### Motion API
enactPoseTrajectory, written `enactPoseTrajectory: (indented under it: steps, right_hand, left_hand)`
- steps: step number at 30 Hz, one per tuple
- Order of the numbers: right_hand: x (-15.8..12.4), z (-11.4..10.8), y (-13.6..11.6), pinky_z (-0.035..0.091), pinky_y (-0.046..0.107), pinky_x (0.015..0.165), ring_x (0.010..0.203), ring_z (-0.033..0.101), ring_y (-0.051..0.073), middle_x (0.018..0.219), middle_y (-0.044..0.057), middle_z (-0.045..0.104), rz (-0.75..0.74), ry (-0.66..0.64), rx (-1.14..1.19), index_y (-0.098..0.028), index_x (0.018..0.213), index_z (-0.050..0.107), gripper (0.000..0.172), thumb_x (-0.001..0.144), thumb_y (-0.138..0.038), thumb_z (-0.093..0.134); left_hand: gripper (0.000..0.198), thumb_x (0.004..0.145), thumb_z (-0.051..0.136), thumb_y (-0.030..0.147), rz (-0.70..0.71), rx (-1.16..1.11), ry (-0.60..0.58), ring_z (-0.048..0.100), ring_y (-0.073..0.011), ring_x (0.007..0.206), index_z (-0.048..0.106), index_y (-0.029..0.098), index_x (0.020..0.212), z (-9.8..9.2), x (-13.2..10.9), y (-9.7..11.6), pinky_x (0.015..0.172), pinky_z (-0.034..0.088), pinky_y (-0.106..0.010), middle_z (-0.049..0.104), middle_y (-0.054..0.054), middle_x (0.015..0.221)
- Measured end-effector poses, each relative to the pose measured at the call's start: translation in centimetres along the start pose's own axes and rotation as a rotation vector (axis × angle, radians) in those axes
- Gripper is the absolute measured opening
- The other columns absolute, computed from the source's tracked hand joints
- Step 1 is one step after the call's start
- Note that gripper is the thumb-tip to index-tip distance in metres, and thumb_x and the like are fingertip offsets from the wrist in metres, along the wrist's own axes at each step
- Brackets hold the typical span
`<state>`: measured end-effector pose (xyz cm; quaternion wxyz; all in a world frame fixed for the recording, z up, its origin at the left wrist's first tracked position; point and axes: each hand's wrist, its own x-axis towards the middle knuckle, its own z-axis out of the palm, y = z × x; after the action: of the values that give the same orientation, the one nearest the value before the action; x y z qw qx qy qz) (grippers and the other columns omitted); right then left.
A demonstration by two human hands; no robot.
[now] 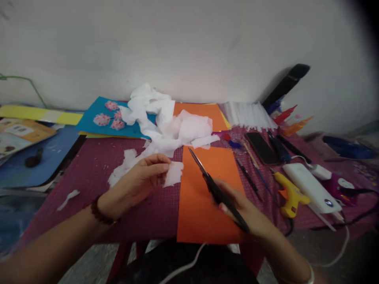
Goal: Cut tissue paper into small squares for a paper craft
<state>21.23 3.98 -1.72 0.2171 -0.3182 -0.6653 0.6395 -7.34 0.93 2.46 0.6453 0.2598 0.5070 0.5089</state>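
I have left hand (145, 173) pinching small white paper piece (174, 173), right hand (240, 203) gripping black-handled scissors (215, 189) over orange sheet (195, 215).

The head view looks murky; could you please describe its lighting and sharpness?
Head view: dim light on the wall; head view: upper right corner black; head view: pale glint along the scissors; head view: printed material at left unreadably soft.

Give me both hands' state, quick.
Left hand: closed, pinching a small white piece.
Right hand: closed, holding black-handled scissors.
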Motion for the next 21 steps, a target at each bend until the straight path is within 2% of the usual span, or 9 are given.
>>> enactPoseTrajectory:
  steps: [3,6,8,10,13,15,18,21]
  right_hand:
    - [1.2,0.9,-0.9,0.049,0.033,0.078,0.082,0.056,0.02,0.09,0.004,0.056,0.005,-0.04,-0.041,-0.025,0.136,0.055,0.06,0.089,-0.06,0.067]
    - [2.0,1.2,-1.2,0.049,0.033,0.075,0.079,0.055,0.019,0.089,0.003,0.056,0.0,-0.057,-0.085,-0.024,0.135,0.053,0.059,0.09,-0.06,0.066]
    - [2.1,1.1,-1.2,0.048,0.032,0.075,0.08,0.054,0.019,0.09,0.004,0.056,0.004,-0.045,-0.113,-0.023,0.134,0.053,0.059,0.09,-0.06,0.066]
    - [1.7,0.7,-0.9,0.048,0.032,0.077,0.082,0.054,0.019,0.092,0.004,0.056,0.019,0.001,-0.133,-0.023,0.133,0.054,0.057,0.09,-0.058,0.066]
    - [1.0,0.1,-0.2,0.048,0.033,0.081,0.087,0.056,0.019,0.097,0.004,0.058,0.044,0.067,-0.164,-0.021,0.133,0.054,0.055,0.09,-0.053,0.068]
    - [0.4,-0.3,0.3,0.048,0.033,0.082,0.089,0.057,0.019,0.099,0.004,0.059,0.061,0.073,-0.19,-0.02,0.134,0.054,0.055,0.09,-0.05,0.068]
    - [-0.1,-0.6,1.0,0.049,0.032,0.083,0.09,0.059,0.019,0.101,0.005,0.061,0.074,0.079,-0.197,-0.02,0.136,0.054,0.055,0.091,-0.047,0.067]
    - [-0.4,-0.8,1.3,0.05,0.032,0.082,0.09,0.06,0.019,0.099,0.004,0.062,0.066,0.091,-0.196,-0.02,0.136,0.054,0.054,0.091,-0.046,0.067]
  left_hand:
    - [0.017,0.065,0.079,0.022,0.1,0.022,0.005,0.058,-0.0122,0.059,0.069,0.024,0.078,-1.8,-1.4,-1.2,0.057,0.047,-0.026,0.062,0.001,0.066]
    - [0.016,0.069,0.075,0.023,0.188,0.089,0.039,0.063,-0.0156,0.069,0.067,0.024,0.083,-3.0,-1.7,-1.6,0.062,0.048,-0.028,0.065,0.0,0.072]
    - [0.012,0.075,0.07,0.024,0.278,0.26,0.058,0.063,-0.0167,0.072,0.066,0.024,0.086,-3.5,-1.8,-1.9,0.064,0.048,-0.029,0.066,-0.001,0.076]
    - [0.006,0.079,0.066,0.023,0.436,0.601,0.036,0.063,-0.0179,0.074,0.066,0.024,0.085,-3.9,-1.9,-2.4,0.067,0.048,-0.03,0.067,-0.002,0.079]
    - [0.009,0.086,0.06,0.02,0.701,1.272,-0.155,0.065,-0.0218,0.083,0.069,0.022,0.085,-4.4,-2.0,-3.6,0.08,0.05,-0.035,0.071,-0.006,0.087]
    - [0.019,0.089,0.054,0.014,0.836,1.618,-0.313,0.065,-0.0246,0.092,0.071,0.019,0.095,-4.7,-2.1,-4.5,0.095,0.047,-0.042,0.073,-0.009,0.097]
    - [0.03,0.091,0.051,0.008,0.939,1.874,-0.43,0.064,-0.0253,0.104,0.07,0.018,0.111,-4.9,-1.8,-5.2,0.106,0.04,-0.046,0.073,-0.01,0.112]
    - [0.029,0.092,0.05,0.007,0.914,1.947,-0.512,0.065,-0.0226,0.102,0.071,0.019,0.107,-4.7,-0.9,-5.0,0.101,0.043,-0.04,0.074,-0.008,0.109]
